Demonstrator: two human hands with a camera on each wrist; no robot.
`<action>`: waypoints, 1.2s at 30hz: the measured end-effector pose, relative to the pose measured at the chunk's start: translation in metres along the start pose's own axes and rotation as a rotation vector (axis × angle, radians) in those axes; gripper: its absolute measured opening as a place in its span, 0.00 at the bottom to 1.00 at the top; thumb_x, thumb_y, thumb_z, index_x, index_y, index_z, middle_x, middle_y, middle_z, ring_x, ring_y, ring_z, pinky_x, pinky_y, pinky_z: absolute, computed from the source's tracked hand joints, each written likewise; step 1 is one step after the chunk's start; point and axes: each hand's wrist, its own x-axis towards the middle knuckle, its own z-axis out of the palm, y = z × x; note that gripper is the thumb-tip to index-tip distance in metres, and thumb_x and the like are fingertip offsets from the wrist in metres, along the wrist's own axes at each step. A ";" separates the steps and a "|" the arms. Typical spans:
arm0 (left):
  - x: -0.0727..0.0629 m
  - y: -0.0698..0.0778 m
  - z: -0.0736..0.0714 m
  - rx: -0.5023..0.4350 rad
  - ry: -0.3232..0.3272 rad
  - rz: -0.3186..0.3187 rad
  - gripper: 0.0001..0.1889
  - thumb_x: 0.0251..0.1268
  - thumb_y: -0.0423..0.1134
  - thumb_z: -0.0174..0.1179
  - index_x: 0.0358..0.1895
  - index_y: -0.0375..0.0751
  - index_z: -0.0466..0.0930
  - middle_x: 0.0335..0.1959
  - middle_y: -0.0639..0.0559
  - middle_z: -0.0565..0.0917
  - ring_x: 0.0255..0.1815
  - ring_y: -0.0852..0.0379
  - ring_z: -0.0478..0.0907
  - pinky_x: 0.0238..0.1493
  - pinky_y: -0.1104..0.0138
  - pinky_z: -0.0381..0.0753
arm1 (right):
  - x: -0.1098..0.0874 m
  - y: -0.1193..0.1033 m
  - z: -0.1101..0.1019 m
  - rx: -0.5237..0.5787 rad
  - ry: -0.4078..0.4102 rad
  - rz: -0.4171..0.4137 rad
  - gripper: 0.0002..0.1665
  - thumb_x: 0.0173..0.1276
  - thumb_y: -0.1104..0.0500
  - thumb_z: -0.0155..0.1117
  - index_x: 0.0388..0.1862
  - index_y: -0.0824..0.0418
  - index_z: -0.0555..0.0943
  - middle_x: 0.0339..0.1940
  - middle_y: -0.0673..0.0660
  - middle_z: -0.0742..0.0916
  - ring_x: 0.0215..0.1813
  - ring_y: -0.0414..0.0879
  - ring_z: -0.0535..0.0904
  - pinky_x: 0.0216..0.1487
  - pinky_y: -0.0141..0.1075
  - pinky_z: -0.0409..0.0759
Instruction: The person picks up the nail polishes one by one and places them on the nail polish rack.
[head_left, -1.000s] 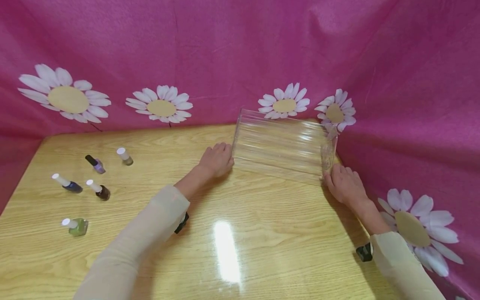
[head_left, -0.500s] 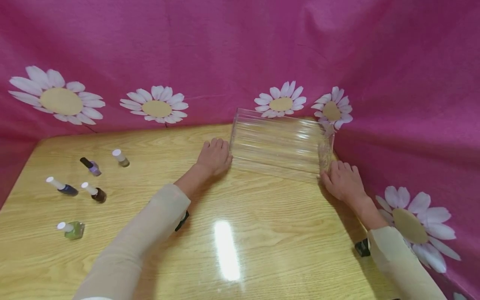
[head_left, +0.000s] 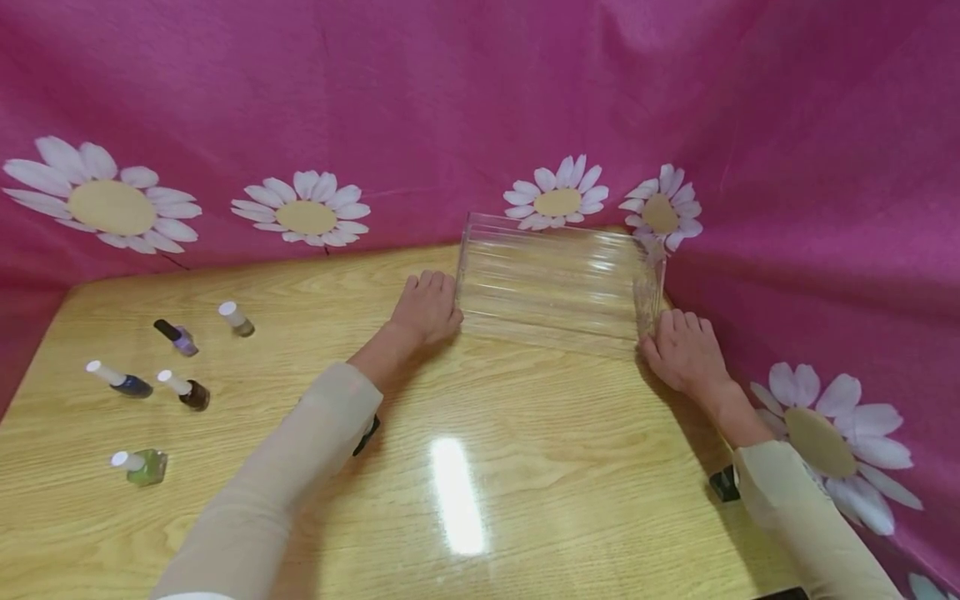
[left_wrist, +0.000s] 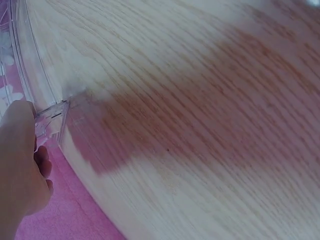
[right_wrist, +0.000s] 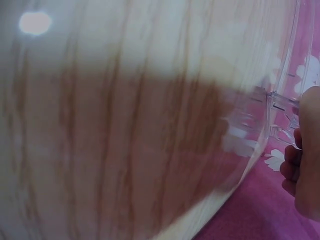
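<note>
A clear plastic stepped rack rests at the back right of the wooden table, close to the cloth backdrop. At its left side my left hand grips the edge, and in the left wrist view the fingers curl at the rack's lower corner. My right hand holds the right front corner, thumb toward the rack; its curled fingers also show in the right wrist view. Ridges run lengthwise across the rack, which bears nothing.
On the left stand several nail polish bottles: green, blue, dark brown, purple with a black cap and greyish. Pink daisy cloth walls the back and right. Light glares on the table.
The head view has turned slightly, shifting the scene a little to the left. Both hands keep their holds on the rack, which stays in about the same place.
</note>
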 end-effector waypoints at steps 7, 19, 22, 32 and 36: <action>0.000 -0.004 0.002 0.010 0.026 0.043 0.16 0.72 0.45 0.44 0.49 0.33 0.66 0.44 0.41 0.71 0.49 0.43 0.66 0.52 0.55 0.65 | 0.000 0.001 0.000 -0.021 0.022 -0.019 0.18 0.68 0.54 0.52 0.28 0.68 0.63 0.26 0.65 0.70 0.34 0.65 0.68 0.34 0.54 0.65; -0.005 -0.012 -0.001 0.034 0.038 0.077 0.18 0.72 0.45 0.45 0.52 0.33 0.67 0.45 0.43 0.72 0.49 0.45 0.65 0.52 0.56 0.64 | 0.002 -0.002 -0.002 0.014 0.051 -0.057 0.16 0.69 0.55 0.47 0.30 0.69 0.64 0.27 0.65 0.69 0.33 0.66 0.67 0.36 0.56 0.66; -0.007 -0.013 -0.004 0.042 0.032 0.072 0.18 0.72 0.46 0.45 0.52 0.34 0.67 0.45 0.43 0.71 0.49 0.45 0.65 0.51 0.56 0.64 | 0.004 -0.004 -0.002 0.022 0.072 -0.066 0.16 0.69 0.56 0.47 0.30 0.68 0.63 0.27 0.65 0.69 0.33 0.65 0.67 0.35 0.55 0.65; -0.023 -0.025 -0.010 -0.004 0.038 0.061 0.19 0.73 0.46 0.47 0.52 0.32 0.67 0.46 0.41 0.72 0.50 0.43 0.65 0.54 0.53 0.64 | 0.014 -0.013 -0.003 0.080 0.036 -0.065 0.15 0.72 0.57 0.46 0.31 0.67 0.65 0.28 0.64 0.70 0.35 0.64 0.67 0.40 0.56 0.65; -0.030 -0.032 -0.014 -0.022 0.051 0.056 0.17 0.72 0.44 0.46 0.51 0.31 0.67 0.46 0.41 0.72 0.50 0.43 0.65 0.55 0.53 0.63 | 0.020 -0.019 -0.003 0.080 0.043 -0.076 0.14 0.72 0.57 0.46 0.31 0.66 0.65 0.28 0.64 0.70 0.36 0.65 0.67 0.41 0.56 0.66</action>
